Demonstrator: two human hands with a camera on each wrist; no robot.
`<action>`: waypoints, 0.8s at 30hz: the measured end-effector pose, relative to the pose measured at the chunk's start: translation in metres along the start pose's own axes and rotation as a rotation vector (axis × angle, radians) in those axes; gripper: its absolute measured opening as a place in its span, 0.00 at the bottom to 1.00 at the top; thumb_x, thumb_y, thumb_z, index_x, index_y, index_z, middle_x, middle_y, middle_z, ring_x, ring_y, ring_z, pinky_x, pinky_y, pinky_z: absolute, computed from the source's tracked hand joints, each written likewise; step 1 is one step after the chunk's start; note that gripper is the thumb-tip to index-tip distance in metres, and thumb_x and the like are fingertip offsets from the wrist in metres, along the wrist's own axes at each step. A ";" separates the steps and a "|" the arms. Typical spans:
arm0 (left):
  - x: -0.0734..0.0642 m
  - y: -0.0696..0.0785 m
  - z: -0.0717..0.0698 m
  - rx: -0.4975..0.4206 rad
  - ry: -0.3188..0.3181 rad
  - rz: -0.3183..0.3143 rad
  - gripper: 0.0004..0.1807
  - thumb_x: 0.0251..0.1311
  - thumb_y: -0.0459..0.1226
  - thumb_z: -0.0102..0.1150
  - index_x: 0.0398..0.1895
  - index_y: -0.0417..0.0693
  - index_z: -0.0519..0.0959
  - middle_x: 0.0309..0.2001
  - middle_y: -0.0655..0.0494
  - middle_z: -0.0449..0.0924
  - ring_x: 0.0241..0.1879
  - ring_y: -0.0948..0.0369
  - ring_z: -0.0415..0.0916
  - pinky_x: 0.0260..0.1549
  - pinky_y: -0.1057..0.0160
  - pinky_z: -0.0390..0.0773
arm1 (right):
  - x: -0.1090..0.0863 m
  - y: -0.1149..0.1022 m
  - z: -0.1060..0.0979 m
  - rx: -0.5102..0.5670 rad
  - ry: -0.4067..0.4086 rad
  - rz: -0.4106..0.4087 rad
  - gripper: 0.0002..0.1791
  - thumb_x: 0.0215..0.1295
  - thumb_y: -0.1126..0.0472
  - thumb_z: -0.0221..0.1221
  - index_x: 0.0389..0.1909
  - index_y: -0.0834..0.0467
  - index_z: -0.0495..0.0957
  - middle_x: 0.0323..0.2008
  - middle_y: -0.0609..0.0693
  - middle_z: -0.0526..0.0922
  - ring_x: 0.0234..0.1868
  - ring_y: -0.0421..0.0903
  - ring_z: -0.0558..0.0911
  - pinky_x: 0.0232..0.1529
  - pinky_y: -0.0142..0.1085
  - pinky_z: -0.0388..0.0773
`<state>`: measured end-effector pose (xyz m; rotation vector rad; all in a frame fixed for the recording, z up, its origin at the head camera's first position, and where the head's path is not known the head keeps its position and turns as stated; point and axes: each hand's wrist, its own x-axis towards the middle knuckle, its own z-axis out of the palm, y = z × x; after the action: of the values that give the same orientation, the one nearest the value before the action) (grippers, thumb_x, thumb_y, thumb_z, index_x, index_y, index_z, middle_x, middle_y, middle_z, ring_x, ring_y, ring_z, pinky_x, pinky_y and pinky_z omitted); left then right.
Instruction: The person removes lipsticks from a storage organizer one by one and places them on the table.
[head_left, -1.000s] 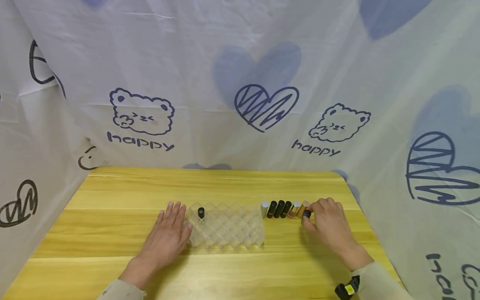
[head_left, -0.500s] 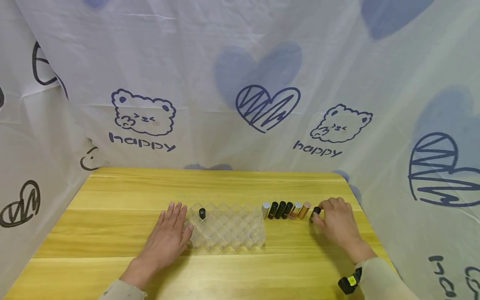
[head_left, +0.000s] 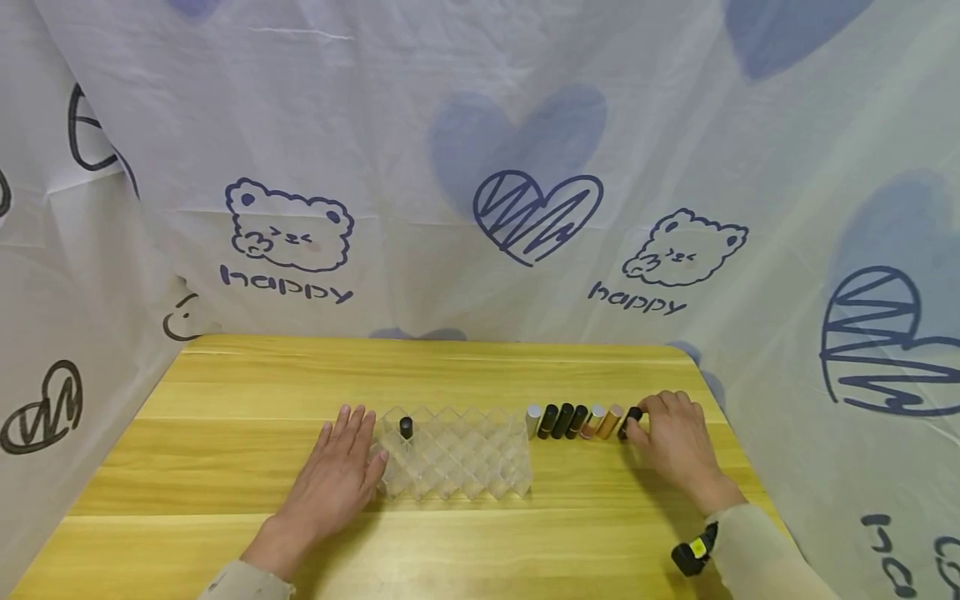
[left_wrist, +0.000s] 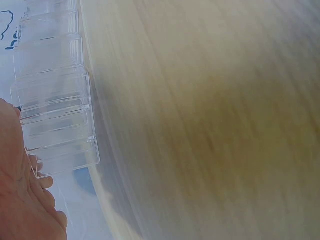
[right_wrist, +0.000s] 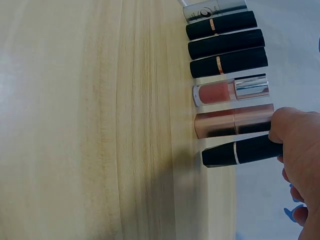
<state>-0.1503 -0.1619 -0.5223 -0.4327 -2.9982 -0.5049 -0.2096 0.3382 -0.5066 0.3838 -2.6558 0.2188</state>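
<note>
My right hand (head_left: pixel 678 442) pinches the upper end of a black lipstick tube (right_wrist: pixel 242 151) with a thin silver band. This tube is at the right end of a row of lipsticks, beside a rose-gold lipstick (right_wrist: pixel 235 121). Whether its base touches the table cannot be made out. My left hand (head_left: pixel 333 471), fingers straight, rests at the left side of a clear lipstick organizer (head_left: pixel 457 454) with diamond-shaped compartments. In the organizer's back left part stands one black-topped tube (head_left: pixel 406 428). The left wrist view shows the clear side walls (left_wrist: pixel 55 100) beside the hand.
Left of the rose-gold lipstick stand a lip gloss (right_wrist: pixel 230 90) with a silver cap, several black lipsticks (right_wrist: pixel 227 45), and a silver tube (head_left: pixel 533 421) close to the organizer's right edge. A patterned cloth (head_left: pixel 525 308) hangs behind the wooden table (head_left: pixel 465 550).
My right hand has carried the black lipstick tube from in front of the rose-gold one to the right, to the row's end. The left hand and the organizer have stayed in place.
</note>
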 end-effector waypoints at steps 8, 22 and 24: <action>0.000 0.000 0.001 0.004 0.001 0.001 0.39 0.85 0.54 0.36 0.83 0.33 0.54 0.83 0.35 0.52 0.84 0.39 0.42 0.82 0.35 0.46 | 0.002 0.001 0.002 -0.001 -0.043 0.028 0.13 0.65 0.58 0.68 0.39 0.66 0.83 0.38 0.60 0.83 0.41 0.61 0.77 0.41 0.54 0.72; 0.000 0.000 0.000 -0.005 0.006 0.002 0.38 0.85 0.53 0.36 0.82 0.33 0.55 0.83 0.35 0.52 0.84 0.39 0.43 0.82 0.34 0.46 | 0.003 0.001 0.005 -0.001 -0.050 0.042 0.14 0.66 0.58 0.67 0.40 0.67 0.83 0.37 0.61 0.84 0.41 0.62 0.78 0.41 0.54 0.72; 0.000 0.000 0.000 -0.006 0.006 0.001 0.38 0.85 0.53 0.36 0.82 0.33 0.54 0.83 0.35 0.52 0.84 0.39 0.43 0.82 0.34 0.46 | 0.004 0.002 0.006 0.001 -0.055 0.048 0.14 0.66 0.57 0.67 0.40 0.67 0.84 0.38 0.61 0.84 0.42 0.62 0.78 0.41 0.55 0.72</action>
<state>-0.1505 -0.1620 -0.5218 -0.4321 -2.9918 -0.5137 -0.2156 0.3383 -0.5101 0.3318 -2.7211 0.2277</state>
